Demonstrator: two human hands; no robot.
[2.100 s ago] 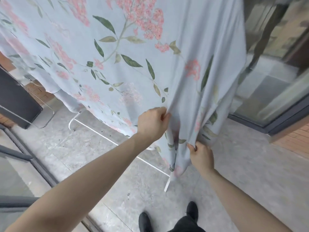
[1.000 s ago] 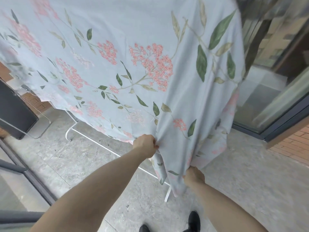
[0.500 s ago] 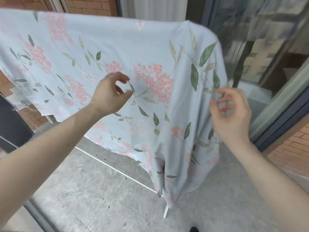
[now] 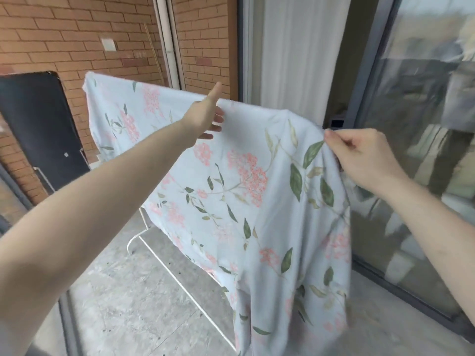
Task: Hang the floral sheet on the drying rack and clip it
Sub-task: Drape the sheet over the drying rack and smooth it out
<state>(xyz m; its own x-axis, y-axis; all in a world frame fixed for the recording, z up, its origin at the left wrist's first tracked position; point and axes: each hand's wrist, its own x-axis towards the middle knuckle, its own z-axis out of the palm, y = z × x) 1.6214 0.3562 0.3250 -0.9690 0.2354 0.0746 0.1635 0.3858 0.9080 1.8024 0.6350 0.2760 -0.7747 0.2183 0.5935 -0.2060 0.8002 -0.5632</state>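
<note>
The pale blue floral sheet (image 4: pixel 231 181) hangs draped over the top bar of a white drying rack (image 4: pixel 159 253), whose foot and lower bar show beneath the cloth. My left hand (image 4: pixel 205 116) reaches out with straight fingers and lies on the sheet's top edge near the middle. My right hand (image 4: pixel 359 155) pinches the sheet's right top corner between thumb and fingers. No clip is in view.
A brick wall (image 4: pixel 64 34) stands behind. A black panel (image 4: pixel 38 124) leans at the left. A glass sliding door (image 4: pixel 424 124) with a white curtain (image 4: pixel 295 60) runs along the right. The floor (image 4: pixel 128 304) is grey stone.
Both hands let go of the sheet's lower hem and rose to its top edge. The view lifted from the floor to the wall. My right hand now pinches the corner.
</note>
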